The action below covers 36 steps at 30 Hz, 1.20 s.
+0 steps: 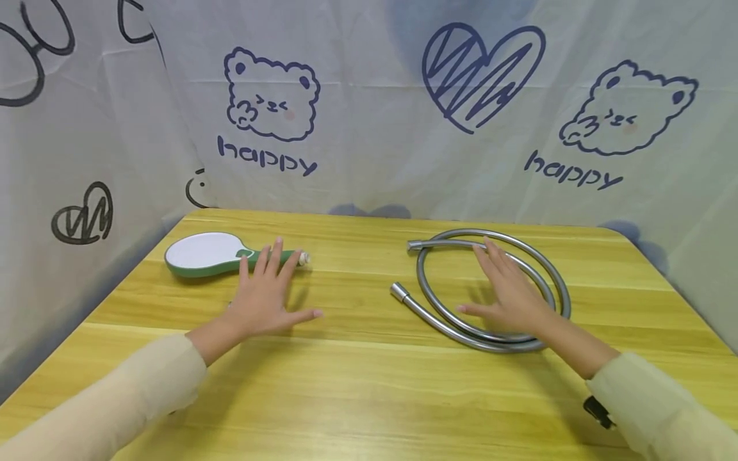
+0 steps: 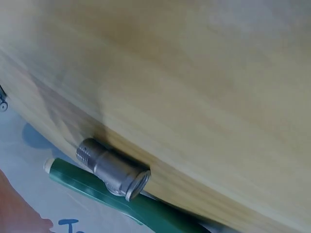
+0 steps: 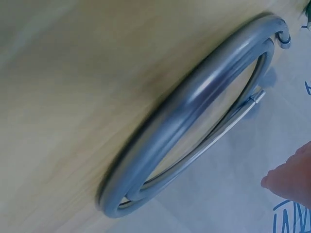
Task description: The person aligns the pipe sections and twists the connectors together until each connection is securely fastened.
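On the table's left lies a green shower head [image 1: 207,251] with a white face and a threaded white handle end. My left hand [image 1: 262,298] hovers in front of its handle, fingers spread, holding nothing. A short metal threaded fitting [image 2: 114,167] lies beside the green handle [image 2: 82,182] in the left wrist view; in the head view the left hand hides nearly all of it. To the right, a grey shower hose [image 1: 490,342] is coiled in loops, both metal end connectors pointing left. Above the coil's right part, my right hand [image 1: 513,298] is spread and grips nothing.
The wooden table [image 1: 346,384] has light yellow planks. Behind it and at the left hangs a pale cloth [image 1: 369,128] with drawn bears, hearts and the word happy. A small black item [image 1: 599,412] shows beneath the right sleeve.
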Motion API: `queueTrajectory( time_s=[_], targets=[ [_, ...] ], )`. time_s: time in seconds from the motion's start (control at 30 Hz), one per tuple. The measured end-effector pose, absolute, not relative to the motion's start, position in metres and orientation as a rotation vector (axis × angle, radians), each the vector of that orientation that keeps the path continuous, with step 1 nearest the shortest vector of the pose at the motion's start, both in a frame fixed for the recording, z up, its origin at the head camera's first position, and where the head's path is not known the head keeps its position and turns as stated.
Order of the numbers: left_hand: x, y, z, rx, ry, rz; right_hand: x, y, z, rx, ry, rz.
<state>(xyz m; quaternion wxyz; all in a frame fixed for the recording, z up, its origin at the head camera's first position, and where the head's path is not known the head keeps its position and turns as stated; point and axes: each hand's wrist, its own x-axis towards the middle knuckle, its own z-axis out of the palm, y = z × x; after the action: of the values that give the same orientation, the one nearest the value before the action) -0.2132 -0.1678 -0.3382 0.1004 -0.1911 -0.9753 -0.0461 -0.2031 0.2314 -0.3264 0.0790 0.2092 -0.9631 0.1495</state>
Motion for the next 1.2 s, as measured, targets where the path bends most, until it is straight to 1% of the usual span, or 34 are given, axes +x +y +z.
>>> queueTrajectory(
  time_s=[0.47,1.2],
  targets=[
    [-0.236,-0.176,-0.331,-0.588,-2.893,-0.101,-0.227,0.214,-0.323,0.643,-2.875,0.579],
    [-0.271,-0.193,-0.330,-0.577,-2.973,-0.172,-0.258,0.191,-0.318,0.656,-2.869,0.617]
  ],
)
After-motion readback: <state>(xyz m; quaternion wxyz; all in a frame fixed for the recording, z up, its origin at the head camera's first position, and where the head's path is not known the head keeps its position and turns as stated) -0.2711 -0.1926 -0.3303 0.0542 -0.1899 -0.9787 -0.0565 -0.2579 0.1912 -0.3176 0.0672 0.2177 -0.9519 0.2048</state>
